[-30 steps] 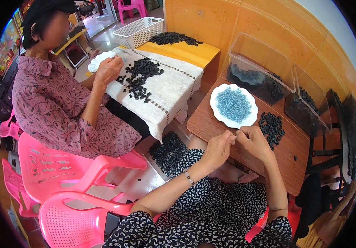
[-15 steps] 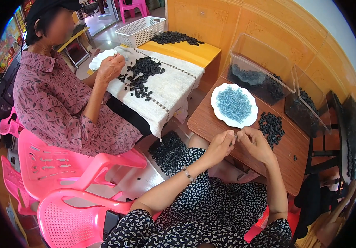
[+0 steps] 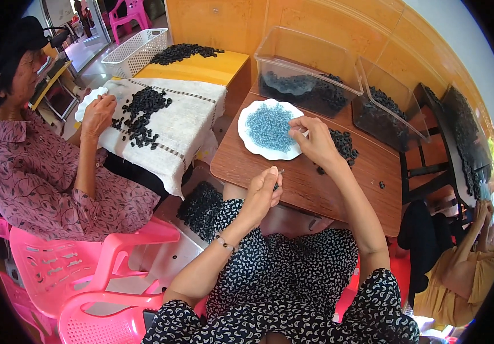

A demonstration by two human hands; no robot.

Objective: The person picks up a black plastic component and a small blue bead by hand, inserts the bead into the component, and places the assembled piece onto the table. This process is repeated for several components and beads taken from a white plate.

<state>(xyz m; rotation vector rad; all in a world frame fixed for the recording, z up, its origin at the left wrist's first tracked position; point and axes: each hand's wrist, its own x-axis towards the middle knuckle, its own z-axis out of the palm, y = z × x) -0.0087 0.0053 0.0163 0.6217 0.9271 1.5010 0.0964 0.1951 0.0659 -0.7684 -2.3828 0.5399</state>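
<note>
My left hand (image 3: 263, 194) is closed just off the near edge of the brown table, holding a small dark piece (image 3: 276, 186) between thumb and fingers. A tiny shiny tip shows at its fingertips. My right hand (image 3: 317, 143) reaches over the right rim of a white scalloped plate (image 3: 251, 147), thumb and forefinger curled into a pinch at the pile of small translucent blue pieces (image 3: 268, 127). Whatever lies between those fingertips is too small to make out. Partly behind my right hand is a heap of small black ring-like pieces (image 3: 345, 148).
Clear plastic bins (image 3: 310, 57) with black pieces line the table's (image 3: 367, 200) far side. At left, a person (image 3: 46, 166) handles something over a cloth-covered table (image 3: 172, 109) bearing black pieces. Another person (image 3: 453, 281) sits at right. Pink chairs (image 3: 75, 269) stand at lower left.
My hands were together near the table edge and are now apart. The right one has moved up to the plate; the left stays low with the dark piece. The view has shifted right.
</note>
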